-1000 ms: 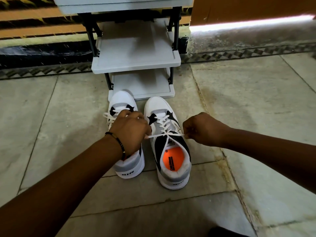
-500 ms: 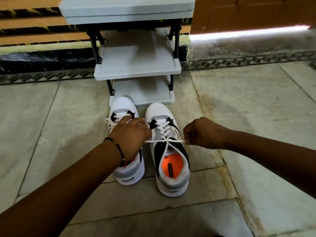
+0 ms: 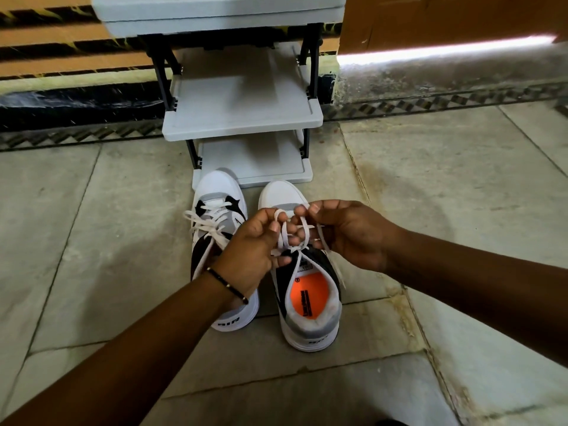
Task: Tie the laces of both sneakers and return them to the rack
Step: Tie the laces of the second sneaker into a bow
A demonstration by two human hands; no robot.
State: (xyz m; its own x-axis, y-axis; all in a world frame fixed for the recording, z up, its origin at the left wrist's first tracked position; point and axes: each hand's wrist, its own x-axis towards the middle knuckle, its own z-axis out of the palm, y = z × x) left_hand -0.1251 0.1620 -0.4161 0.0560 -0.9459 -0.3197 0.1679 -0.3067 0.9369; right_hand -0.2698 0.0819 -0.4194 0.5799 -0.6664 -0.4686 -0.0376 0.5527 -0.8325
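Both hands have closed in from either side of the right sneaker to meet above its tongue: the left hand, earlier a fist over the neighbouring shoe, now pinches a raised loop of lace, and the right hand, earlier pulling outward, pinches a second loop beside it. The lace, formerly drawn taut in a straight line across the shoe, now stands in two upright loops with a free end trailing down the shoe's right flank.

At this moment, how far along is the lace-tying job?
Done: nothing visibly. In hand: left hand and right hand form loops in the white laces of the right-side white-and-black sneaker. Left: the other sneaker, laces loose, and the grey plastic rack, shelves bare.
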